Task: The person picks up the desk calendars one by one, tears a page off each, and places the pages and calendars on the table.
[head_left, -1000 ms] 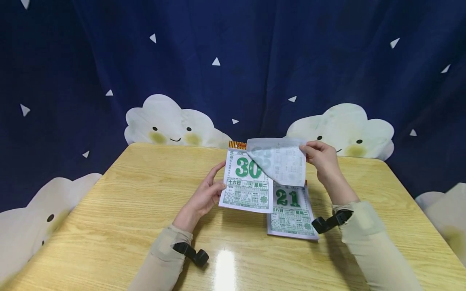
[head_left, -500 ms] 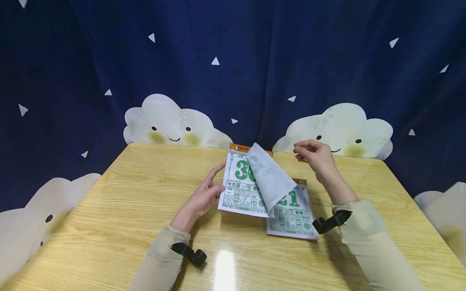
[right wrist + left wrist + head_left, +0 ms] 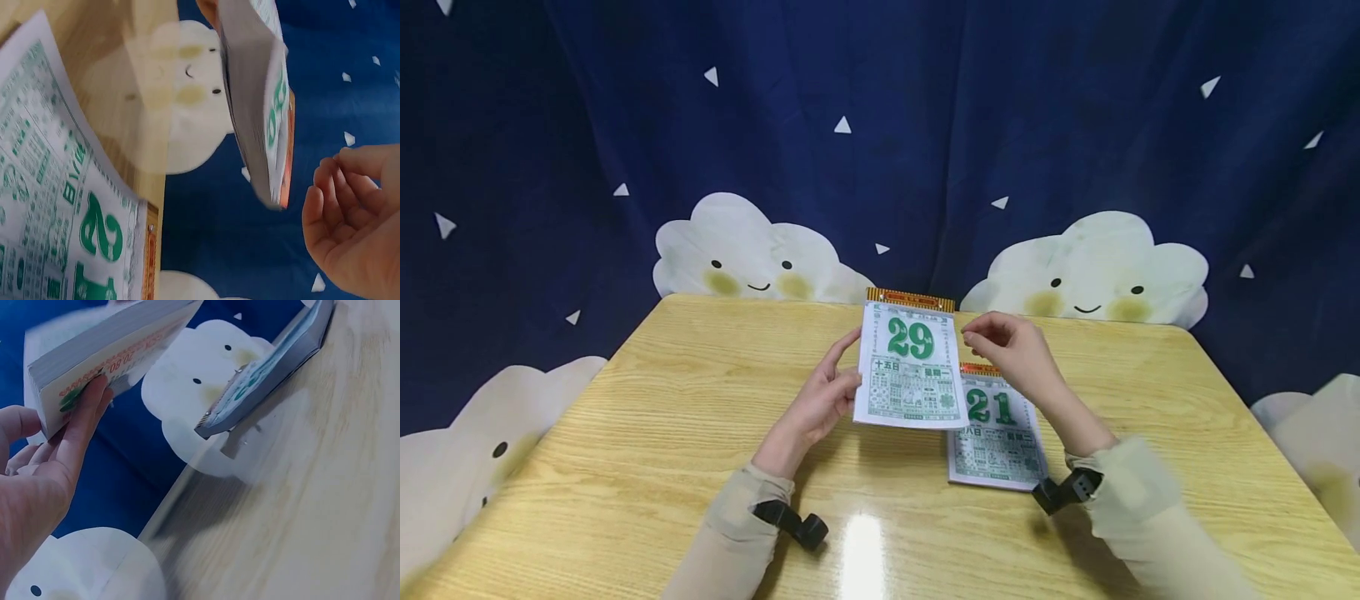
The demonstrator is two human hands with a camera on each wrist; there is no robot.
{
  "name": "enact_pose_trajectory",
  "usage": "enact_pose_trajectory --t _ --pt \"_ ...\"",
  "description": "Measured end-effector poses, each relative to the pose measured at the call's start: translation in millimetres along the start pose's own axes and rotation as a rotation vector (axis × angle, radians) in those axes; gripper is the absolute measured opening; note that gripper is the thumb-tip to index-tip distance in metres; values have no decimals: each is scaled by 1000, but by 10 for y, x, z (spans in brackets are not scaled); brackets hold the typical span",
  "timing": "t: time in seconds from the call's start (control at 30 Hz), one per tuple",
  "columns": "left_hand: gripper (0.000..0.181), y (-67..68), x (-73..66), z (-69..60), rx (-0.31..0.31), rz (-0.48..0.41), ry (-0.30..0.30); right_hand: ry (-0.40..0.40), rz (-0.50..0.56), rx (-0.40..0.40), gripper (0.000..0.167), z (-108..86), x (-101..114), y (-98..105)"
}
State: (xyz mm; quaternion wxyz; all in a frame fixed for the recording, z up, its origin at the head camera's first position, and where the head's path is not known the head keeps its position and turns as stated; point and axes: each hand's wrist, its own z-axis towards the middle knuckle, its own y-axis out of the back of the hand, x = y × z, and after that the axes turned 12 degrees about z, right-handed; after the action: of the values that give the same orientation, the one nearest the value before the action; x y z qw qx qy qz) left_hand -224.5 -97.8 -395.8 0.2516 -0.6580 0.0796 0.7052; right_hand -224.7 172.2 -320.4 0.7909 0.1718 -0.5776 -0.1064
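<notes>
My left hand [image 3: 814, 407] grips a thick tear-off calendar [image 3: 912, 371] by its left side, raised above the table. In the left wrist view the thumb lies at the edge of the block and the fingers [image 3: 84, 422] spread under its back. A green 29 shows on its top sheet, below an orange-striped binding. Beside its right edge, my right hand [image 3: 1021, 357] hovers with fingers loosely bent. Nothing is held in it, and the right wrist view shows a gap from the calendar. A second tear-off calendar [image 3: 996, 429], showing 21, lies below, partly covered by the raised one.
The wooden table [image 3: 685, 417] stretches around both calendars. Behind its far edge hangs a dark blue curtain [image 3: 880, 125] with white triangles and smiling clouds. Black straps with small cameras [image 3: 793, 523] sit on both wrists.
The right hand released the lifted sheet, which flopped down over the 30 page; the front page now reads 29. Then the right hand moved left and down towards the calendar's edge.
</notes>
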Motion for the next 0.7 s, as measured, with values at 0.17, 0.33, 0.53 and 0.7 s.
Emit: enact_pose_trajectory --t 0.17,0.33,0.53,0.7 --pt "68 -37 0 5 -9 -8 -3 120 -60 56 14 -103 103 -203" --pt "68 -64 -4 5 -28 -9 -6 300 -78 161 14 -193 164 -418" --pt "67 -83 4 14 -27 -12 -4 489 -220 270 29 -300 202 -668" --pt "66 -103 4 17 -25 -16 -10 547 -360 279 40 -338 199 -813"
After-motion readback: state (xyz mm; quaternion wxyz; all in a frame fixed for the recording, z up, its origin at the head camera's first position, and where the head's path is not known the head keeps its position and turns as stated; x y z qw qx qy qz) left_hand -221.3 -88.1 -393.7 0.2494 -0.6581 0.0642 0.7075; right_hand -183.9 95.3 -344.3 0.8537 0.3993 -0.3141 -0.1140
